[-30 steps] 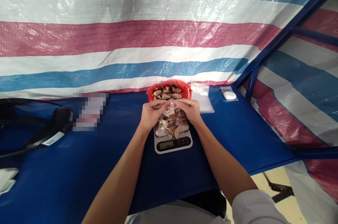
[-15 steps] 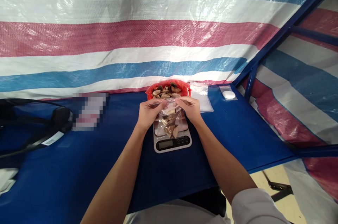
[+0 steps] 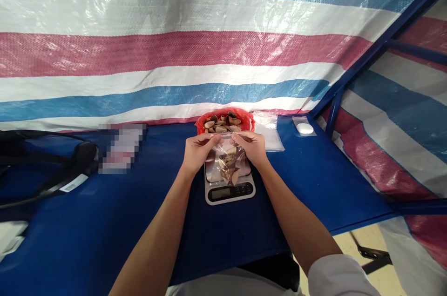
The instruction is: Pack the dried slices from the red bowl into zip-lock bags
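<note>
Wears a pale, whitish-grey sleeve [image 3: 338, 275] at near right, loose and plain, with a smooth, rounded edge above the bare right forearm [image 3: 289, 207]. Shows similar pale cloth [image 3: 223, 285], softly creased, along the near edge. Leaves bare the left forearm [image 3: 153, 235], as far as visible, along with left hand [image 3: 198, 154] and right hand [image 3: 253, 147].

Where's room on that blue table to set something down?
Bare patches: between the black strapped item and left forearm, and between the right forearm and white oval object. Crowded: where the left hand and right hand hold a clear bag at the digital scale.
</note>
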The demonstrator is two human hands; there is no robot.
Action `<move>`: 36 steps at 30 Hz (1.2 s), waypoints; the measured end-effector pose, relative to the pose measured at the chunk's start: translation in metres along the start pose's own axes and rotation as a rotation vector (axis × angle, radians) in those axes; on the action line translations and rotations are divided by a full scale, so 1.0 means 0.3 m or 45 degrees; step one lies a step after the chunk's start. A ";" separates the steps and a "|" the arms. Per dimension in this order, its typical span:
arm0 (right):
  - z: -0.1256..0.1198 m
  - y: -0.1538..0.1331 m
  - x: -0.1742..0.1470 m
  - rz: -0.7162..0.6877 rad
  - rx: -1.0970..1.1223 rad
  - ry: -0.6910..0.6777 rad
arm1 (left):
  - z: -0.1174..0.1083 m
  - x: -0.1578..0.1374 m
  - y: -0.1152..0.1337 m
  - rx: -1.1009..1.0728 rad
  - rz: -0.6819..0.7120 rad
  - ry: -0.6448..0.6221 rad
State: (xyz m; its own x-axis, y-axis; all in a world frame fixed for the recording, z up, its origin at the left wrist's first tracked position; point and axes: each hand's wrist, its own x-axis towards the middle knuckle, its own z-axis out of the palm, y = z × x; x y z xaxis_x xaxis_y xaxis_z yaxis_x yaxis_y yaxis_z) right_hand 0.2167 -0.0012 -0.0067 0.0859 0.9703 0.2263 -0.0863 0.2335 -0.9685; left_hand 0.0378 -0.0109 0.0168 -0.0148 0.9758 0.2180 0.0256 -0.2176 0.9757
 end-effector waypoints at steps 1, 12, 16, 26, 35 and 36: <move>-0.001 -0.001 0.001 0.007 0.005 0.013 | -0.003 0.001 -0.002 -0.005 -0.001 0.004; 0.002 -0.004 -0.001 -0.038 0.002 -0.077 | 0.000 0.001 -0.011 0.027 0.007 0.030; -0.002 -0.001 -0.001 -0.067 -0.056 -0.085 | 0.009 -0.003 -0.006 0.044 0.021 -0.025; -0.024 0.019 -0.002 0.017 -0.017 -0.187 | 0.008 -0.003 -0.017 0.055 0.035 -0.009; -0.022 0.005 0.003 -0.049 -0.038 -0.132 | 0.003 0.005 -0.003 0.034 -0.014 0.012; -0.021 0.002 0.002 -0.038 -0.042 -0.135 | 0.004 0.006 -0.004 0.028 -0.018 0.013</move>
State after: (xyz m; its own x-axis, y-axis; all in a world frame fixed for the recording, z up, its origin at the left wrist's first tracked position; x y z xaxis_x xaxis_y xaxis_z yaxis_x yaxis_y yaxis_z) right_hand 0.2230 -0.0008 -0.0079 -0.0174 0.9646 0.2630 -0.0521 0.2618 -0.9637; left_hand 0.0389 -0.0088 0.0161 -0.0257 0.9785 0.2047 0.0472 -0.2034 0.9780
